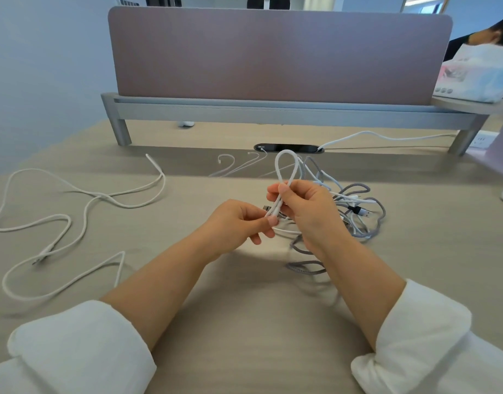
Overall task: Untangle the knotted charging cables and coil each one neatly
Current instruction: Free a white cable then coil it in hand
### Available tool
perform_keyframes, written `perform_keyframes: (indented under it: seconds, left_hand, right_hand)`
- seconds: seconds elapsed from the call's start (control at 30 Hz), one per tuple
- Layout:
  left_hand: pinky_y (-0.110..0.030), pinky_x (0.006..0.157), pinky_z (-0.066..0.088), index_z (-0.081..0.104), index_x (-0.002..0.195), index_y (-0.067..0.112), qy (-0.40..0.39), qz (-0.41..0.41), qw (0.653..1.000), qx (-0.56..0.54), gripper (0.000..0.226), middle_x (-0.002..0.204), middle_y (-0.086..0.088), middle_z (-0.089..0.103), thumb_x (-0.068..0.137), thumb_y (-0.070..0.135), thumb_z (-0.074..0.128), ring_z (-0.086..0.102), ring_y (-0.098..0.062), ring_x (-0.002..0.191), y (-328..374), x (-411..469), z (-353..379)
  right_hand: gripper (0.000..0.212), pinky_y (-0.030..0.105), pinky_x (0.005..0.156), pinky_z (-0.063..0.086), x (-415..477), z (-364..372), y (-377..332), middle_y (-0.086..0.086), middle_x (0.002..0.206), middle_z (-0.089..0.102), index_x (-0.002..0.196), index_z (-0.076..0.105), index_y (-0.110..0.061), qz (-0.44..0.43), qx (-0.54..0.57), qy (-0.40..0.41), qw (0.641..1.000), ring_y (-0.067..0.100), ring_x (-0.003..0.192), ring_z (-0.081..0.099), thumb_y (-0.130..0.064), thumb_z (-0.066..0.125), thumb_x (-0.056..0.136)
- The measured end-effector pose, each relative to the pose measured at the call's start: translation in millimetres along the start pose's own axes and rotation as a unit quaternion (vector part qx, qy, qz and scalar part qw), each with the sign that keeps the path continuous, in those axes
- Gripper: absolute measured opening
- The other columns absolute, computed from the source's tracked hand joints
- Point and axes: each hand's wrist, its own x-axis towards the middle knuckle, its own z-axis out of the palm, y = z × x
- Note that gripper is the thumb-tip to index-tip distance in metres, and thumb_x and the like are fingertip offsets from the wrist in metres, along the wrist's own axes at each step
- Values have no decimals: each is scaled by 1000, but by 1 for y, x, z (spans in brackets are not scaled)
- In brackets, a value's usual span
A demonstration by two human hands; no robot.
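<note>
pinching a white cable (285,163) with the right hand (304,211), thumb and forefinger curled round its two strands just below an upright loop. gripping the same strands lower down with the left hand (239,223), thumb and fingertips closed on them, the other fingers loosely curled. held up over the desk (244,308), near its middle. trailing down into a tangle of cables (355,211) just right of the hands, with thin white ones and a grey braided cable (307,267) mixed together on the desk. well off to the left, spread flat in loose bends and apart from the tangle, a second white cable (82,220). at the far edge, a pink-brown screen (273,52) on a grey rail (273,109), and in front of it a dark slot (287,147) in the desk.
</note>
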Motion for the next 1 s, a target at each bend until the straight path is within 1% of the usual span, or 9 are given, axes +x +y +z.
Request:
perform_keyframes:
  seconds: [0.1, 0.2, 0.33, 0.43, 0.57, 0.7, 0.8, 0.9, 1.0]
  left_hand:
    - [-10, 52, 38, 70, 67, 17, -18, 10, 996, 86, 25, 51, 15, 60, 88, 29, 62, 50, 2, 46, 2, -2, 3]
    - [-9, 50, 38, 69, 67, 16, -16, 1, 998, 60, 26, 40, 16, 53, 89, 27, 60, 46, 1, 41, 6, -4, 4]
    - [-12, 50, 38, 69, 69, 13, -19, 3, 999, 30, 26, 38, 15, 52, 90, 24, 59, 44, 1, 39, 10, -6, 1]
    - [-17, 54, 41, 72, 73, 10, -39, -7, 998, 56, 26, 42, 14, 55, 89, 27, 60, 45, 0, 42, 7, -5, 1]
    - [-15, 53, 42, 69, 67, 18, -49, -3, 997, 52, 25, 47, 16, 59, 89, 26, 60, 46, 1, 44, 8, -4, 0]
    - [-11, 49, 36, 71, 67, 21, -49, 19, 996, 69, 24, 45, 14, 55, 88, 29, 60, 41, -2, 43, 7, -4, -8]
    - [-10, 51, 39, 75, 89, 17, -73, 12, 990, 119, 17, 50, 16, 59, 83, 31, 65, 45, 0, 45, 2, -1, -17]
    - [-9, 51, 41, 75, 88, 18, -65, 13, 979, 195, 12, 55, 15, 61, 82, 27, 69, 49, 3, 47, -2, 1, -32]
    - [-14, 60, 45, 75, 83, 21, 12, 43, 978, 203, 5, 59, 15, 64, 79, 21, 72, 53, 2, 55, -5, 3, -46]
  right_hand:
    - [29, 29, 80, 53, -2, 5, -5, 2, 78, 65, 81, 59, -8, 18, 69, -18, 997, 14, 77, 64, -14, 37, 100]
    - [31, 27, 72, 51, -5, 5, -9, 6, 78, 61, 81, 50, -9, 31, 133, -46, 990, 15, 69, 60, -18, 29, 102]
    - [16, 28, 70, 48, -7, 4, -5, 0, 88, 64, 100, 53, -12, 19, 1, -101, 995, 11, 81, 58, -23, 41, 99]
    - [20, 23, 67, 49, -8, 6, -3, 3, 92, 63, 90, 55, -12, 2, -89, -79, 993, 9, 82, 56, -20, 40, 99]
    - [28, 30, 71, 45, -4, 7, -3, 3, 72, 58, 79, 45, -11, 60, 130, -36, 989, 15, 67, 53, -17, 29, 102]
    - [28, 22, 45, 40, -1, 4, -6, -4, 48, 36, 74, 33, -14, 68, 264, -11, 962, 9, 41, 29, -16, 27, 102]
    - [30, 17, 35, 24, 0, 1, -7, -7, 44, 31, 73, 31, -16, 60, 181, 1, 982, 6, 37, 22, -17, 28, 102]
    - [29, 16, 33, 20, 0, -1, -8, -4, 48, 36, 72, 33, -16, 85, 42, -4, 995, 5, 34, 22, -16, 31, 101]
    - [25, 21, 39, 22, -2, -1, -3, 2, 60, 51, 74, 38, -16, 121, -161, -56, 978, 9, 38, 28, -16, 33, 99]
